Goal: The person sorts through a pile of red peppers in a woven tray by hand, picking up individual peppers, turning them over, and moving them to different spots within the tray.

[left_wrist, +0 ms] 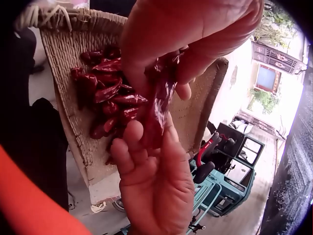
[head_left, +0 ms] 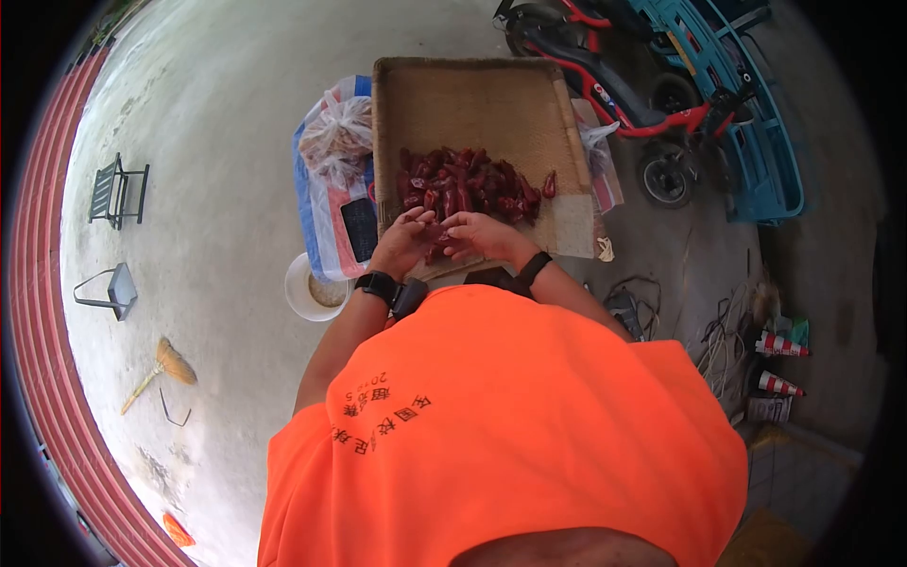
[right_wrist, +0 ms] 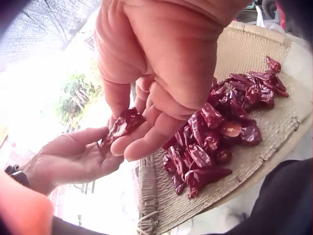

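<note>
A dried red chili is held between both hands, close over the near edge of a woven tray. In the left wrist view, my left hand pinches one end of it between thumb and fingers. The other end lies in the fingers of my right hand, with the thumb along its side. The right wrist view shows the same wrinkled, shiny pod between the two hands. Just beyond them, a heap of dried red chilies lies in the tray, with one stray chili to its right.
Left of the tray are a clear plastic bag with contents, a dark flat object and a white bucket. A red scooter and a teal cart stand at the far right. A broom lies on the floor.
</note>
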The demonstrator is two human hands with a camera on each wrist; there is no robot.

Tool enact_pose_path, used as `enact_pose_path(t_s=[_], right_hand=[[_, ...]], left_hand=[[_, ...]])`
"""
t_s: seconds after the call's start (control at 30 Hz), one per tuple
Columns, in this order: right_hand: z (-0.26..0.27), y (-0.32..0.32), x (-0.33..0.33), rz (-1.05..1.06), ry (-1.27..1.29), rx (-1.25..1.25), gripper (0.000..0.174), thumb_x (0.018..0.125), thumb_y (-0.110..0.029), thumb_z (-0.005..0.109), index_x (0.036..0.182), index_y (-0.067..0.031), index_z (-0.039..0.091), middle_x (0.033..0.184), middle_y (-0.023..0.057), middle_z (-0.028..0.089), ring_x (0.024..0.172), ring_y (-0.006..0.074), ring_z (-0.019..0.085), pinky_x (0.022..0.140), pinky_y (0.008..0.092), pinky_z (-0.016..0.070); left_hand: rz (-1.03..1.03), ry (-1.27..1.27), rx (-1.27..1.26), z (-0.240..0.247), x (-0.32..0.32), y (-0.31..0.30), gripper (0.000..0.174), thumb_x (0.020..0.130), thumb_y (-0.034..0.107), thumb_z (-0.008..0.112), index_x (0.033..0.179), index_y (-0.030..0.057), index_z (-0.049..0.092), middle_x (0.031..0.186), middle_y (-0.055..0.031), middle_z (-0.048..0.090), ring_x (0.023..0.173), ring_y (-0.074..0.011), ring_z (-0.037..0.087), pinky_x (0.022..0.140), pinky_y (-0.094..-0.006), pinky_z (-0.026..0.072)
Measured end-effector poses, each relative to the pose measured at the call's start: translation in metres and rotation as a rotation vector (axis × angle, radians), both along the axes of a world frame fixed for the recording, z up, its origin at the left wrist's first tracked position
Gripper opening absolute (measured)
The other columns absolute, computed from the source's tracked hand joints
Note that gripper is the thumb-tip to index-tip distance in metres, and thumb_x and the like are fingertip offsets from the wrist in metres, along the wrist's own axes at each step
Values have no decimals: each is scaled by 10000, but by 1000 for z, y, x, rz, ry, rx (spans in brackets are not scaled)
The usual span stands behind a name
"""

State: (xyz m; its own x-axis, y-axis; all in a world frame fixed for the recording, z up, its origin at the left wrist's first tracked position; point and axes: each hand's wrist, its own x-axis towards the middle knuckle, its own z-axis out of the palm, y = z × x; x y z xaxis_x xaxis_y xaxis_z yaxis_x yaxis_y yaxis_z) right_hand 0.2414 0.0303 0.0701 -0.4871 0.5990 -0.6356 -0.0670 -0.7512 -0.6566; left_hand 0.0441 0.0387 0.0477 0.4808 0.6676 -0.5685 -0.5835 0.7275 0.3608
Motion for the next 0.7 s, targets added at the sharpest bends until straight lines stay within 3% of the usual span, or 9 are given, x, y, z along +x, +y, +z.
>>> enact_pose_path(t_s=[0.13,0.23,0.3,0.33,0.5,0.57,0.6,0.7], right_hand=[[-18,-5,13,40,-84,-6,199,846,-118,502,1034,-56,485,917,42,538,798,157,580,714,303,510],[-26,-7,31,17,-214,36,180,835,-98,506,1011,-60,508,897,28,537,803,140,567,700,296,507],[-40,-7,50,20,-329,207,178,818,-80,514,995,-70,529,864,8,536,799,128,549,656,288,494],[-43,-4,59,-37,-370,168,181,812,-88,520,993,-72,531,866,8,538,792,126,547,649,290,490],[-55,6,100,-355,-634,12,208,781,-131,547,978,-63,538,863,28,559,742,129,538,625,292,468],[-130,19,137,-217,-945,217,236,768,-134,551,992,-60,545,860,39,571,752,139,545,636,284,459],[-129,22,131,-146,-1096,325,249,761,-136,553,999,-59,549,859,45,577,757,143,548,641,280,455],[-117,26,99,-79,-1052,453,292,746,-124,555,1026,-41,559,889,62,597,801,167,559,697,279,444]], left_hand=[[-173,-7,-39,-6,-6,-7,432,856,119,473,1255,93,313,1274,-107,389,1138,-253,406,945,-417,331],[-358,-10,-229,0,-10,-8,468,863,181,485,1278,93,287,1320,-125,323,1162,-286,381,971,-404,317],[-422,-18,-191,2,-12,-11,486,868,212,485,1289,95,273,1334,-132,295,1169,-298,373,973,-398,322],[-454,-22,-169,2,-12,-11,496,870,228,485,1295,96,265,1341,-135,281,1172,-304,369,974,-395,325],[-296,-79,-159,-12,-16,-15,486,870,237,489,1286,105,277,1326,-128,307,1158,-297,385,960,-399,346],[-274,-82,-180,-12,-18,-17,480,868,235,493,1280,101,285,1323,-124,314,1153,-292,391,955,-396,353],[-263,-82,-193,-13,-19,-17,476,867,232,495,1276,98,290,1321,-122,317,1152,-290,393,950,-394,356],[-233,-81,-207,-17,-22,-19,469,862,224,504,1266,91,307,1313,-119,332,1146,-287,401,937,-390,366]])
